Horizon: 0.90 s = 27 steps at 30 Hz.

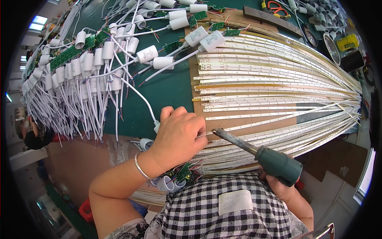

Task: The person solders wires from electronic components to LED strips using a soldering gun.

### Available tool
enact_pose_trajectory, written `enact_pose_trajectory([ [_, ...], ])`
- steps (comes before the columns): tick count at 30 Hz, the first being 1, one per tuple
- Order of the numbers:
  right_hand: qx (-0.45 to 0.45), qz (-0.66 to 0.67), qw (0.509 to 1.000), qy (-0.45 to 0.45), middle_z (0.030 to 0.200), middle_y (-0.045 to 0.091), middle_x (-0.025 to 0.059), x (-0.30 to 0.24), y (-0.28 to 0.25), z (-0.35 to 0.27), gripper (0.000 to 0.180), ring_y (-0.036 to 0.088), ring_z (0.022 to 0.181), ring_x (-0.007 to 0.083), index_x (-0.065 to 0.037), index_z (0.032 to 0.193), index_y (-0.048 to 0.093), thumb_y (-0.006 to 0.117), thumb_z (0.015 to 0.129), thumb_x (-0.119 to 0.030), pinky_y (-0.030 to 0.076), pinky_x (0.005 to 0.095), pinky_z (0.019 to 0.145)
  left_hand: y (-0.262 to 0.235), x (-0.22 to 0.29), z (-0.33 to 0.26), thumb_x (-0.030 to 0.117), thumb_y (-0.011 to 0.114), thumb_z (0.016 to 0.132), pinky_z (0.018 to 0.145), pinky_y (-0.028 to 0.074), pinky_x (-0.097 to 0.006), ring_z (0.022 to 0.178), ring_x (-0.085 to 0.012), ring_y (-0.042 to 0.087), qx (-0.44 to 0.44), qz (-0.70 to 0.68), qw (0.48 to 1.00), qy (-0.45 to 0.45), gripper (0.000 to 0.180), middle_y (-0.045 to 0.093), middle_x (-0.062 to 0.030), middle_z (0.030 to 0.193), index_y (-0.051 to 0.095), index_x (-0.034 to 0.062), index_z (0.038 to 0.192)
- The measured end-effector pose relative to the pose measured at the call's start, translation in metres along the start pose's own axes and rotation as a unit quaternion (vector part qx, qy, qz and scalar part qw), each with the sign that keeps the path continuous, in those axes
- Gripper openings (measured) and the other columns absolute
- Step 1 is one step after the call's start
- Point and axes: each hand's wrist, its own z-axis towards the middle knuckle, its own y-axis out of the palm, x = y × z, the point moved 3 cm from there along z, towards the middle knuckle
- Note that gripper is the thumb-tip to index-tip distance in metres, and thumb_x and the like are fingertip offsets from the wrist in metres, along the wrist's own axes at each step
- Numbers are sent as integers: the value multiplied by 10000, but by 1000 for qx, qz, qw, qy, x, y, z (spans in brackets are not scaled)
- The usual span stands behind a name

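My left hand (179,131) is closed in a pinch on a thin white wire (204,134) at the left end of the LED strips. A white cylindrical cap (156,126) with a white cable shows partly behind its fingers. In my right hand (281,189) is a soldering iron (279,164) with a dark green handle, the fingers wrapped underneath and partly hidden. Its dark tip points left, close to the wire and the end of one LED strip (254,122). Whether the tip touches either cannot be made out.
Many LED strips (254,73) fan over brown cardboard (274,118). White caps with cables (95,59) and green circuit boards (71,55) crowd the green table's left. At the back lie a metal bar (272,20) and orange-handled pliers (277,8); a yellow container (347,42) stands at right.
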Motion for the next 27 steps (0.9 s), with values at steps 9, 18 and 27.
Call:
enact_pose_trajectory([
  [9,-19,-68,997,-38,980,660,97,-25,-3,14,290,612,837,237,-26,1086,643,640,824,-151,470,350,774,1,0,-1,126,655,654,791,292,-371,746,-210,487,-2,10,1000,1,93,566,-4,676,569,111,684],
  [18,-9,-74,997,-20,1072,677,112,-24,-2,13,287,604,987,320,-62,1062,682,670,782,-125,459,395,887,1,0,0,134,669,644,794,292,-375,752,-209,491,-3,14,1000,1,111,567,-5,682,568,109,683],
  [27,-13,-136,989,-62,1051,683,102,-26,-2,14,294,612,967,314,-68,1047,687,686,758,-124,473,393,881,2,1,0,125,677,637,790,288,-381,749,-208,487,-8,17,1000,1,120,562,0,685,563,113,674],
])
